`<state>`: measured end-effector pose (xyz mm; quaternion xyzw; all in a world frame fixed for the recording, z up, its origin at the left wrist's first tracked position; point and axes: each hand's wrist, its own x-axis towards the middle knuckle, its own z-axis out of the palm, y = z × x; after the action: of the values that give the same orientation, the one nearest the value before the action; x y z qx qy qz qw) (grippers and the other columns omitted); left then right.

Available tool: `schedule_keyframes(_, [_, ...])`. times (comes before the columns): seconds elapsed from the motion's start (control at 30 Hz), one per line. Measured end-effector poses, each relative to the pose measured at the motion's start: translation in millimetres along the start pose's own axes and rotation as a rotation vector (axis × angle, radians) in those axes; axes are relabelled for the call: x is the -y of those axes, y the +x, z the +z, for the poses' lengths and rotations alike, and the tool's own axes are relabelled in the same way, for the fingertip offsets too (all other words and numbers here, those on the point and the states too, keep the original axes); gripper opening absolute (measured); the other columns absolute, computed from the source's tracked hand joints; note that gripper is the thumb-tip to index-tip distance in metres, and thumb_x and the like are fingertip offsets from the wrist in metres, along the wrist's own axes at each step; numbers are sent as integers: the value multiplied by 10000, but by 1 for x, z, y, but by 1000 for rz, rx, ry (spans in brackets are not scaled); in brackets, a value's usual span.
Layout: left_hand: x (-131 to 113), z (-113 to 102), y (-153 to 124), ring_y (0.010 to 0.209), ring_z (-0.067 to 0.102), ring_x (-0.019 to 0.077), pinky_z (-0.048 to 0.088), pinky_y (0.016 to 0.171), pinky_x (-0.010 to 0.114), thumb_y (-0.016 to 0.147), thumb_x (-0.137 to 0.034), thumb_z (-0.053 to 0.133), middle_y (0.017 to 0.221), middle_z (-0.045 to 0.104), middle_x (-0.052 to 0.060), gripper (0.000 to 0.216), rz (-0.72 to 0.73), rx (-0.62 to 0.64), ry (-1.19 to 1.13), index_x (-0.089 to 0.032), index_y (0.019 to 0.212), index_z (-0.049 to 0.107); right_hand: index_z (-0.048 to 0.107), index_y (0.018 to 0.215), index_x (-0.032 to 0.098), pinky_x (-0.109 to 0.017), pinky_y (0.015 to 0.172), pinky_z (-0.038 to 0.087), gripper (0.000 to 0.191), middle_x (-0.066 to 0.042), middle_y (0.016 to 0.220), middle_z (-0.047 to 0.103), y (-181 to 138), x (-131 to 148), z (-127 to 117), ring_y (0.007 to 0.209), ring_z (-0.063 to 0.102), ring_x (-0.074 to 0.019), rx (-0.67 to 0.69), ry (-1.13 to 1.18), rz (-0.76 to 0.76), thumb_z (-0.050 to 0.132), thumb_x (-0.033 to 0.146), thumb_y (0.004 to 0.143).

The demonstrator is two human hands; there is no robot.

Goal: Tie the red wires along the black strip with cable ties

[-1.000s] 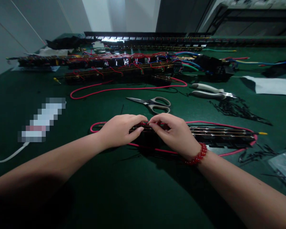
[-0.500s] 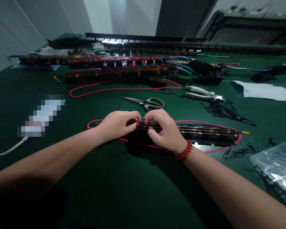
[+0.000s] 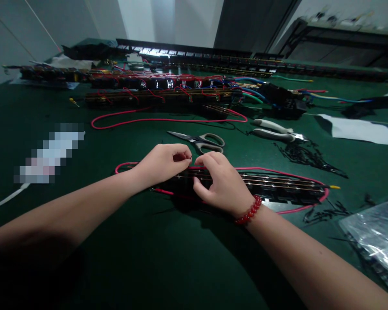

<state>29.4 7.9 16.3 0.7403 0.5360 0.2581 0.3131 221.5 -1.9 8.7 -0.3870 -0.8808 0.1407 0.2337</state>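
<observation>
A long black strip-like assembly (image 3: 278, 185) with copper-coloured rods lies across the green table in front of me, and a red cable (image 3: 261, 169) loops around it. Over its left part, my left hand (image 3: 163, 162) is closed, thumb and forefinger pinched at a tiny dark bit too small to name. My right hand (image 3: 223, 183), with a red bead bracelet at the wrist, rests over the middle of the assembly. Its thumb and forefinger are apart, with nothing visible between them. Just beyond the hands lie grey-handled scissors (image 3: 200, 140).
Pliers (image 3: 274, 130) lie right of the scissors, beside a heap of thin black strips (image 3: 310, 159). Longer wired assemblies (image 3: 161, 97) stretch across the back. A silvery plastic bag (image 3: 375, 237) is at right, a white paper (image 3: 362, 129) behind it, a white cord (image 3: 9, 200) at left.
My left hand has lifted slightly off the assembly, its fingertips now pinched together. The right thumb has shifted a little left, widening its gap from the forefinger. The view has tilted slightly.
</observation>
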Motion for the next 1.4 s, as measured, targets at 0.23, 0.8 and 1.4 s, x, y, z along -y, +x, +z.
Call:
schedule_keyframes(0.23, [5,-1,4,728,611,132,472,692,254,817,-283,593,763,679,-12,122,-1,-6,-122,-188,803,669,600,944,156,-430,868,483,175,-133,991,636,1,1,-1,966,555,-279,9,-1,6,578,248,797])
schedule_keyframes(0.8, [4,1,3,719,580,123,461,684,260,858,-276,566,759,630,-17,114,4,-7,-119,-181,831,622,597,932,182,-404,797,474,138,-108,921,638,2,-3,1,891,562,-259,-12,11,-35,587,240,807])
schedule_keyframes(1.4, [6,2,2,740,564,130,440,683,254,858,-245,534,765,610,-22,83,3,-42,-105,-192,840,595,629,1024,191,-412,834,483,196,-110,978,648,3,-4,0,926,565,-260,7,32,-61,574,239,842])
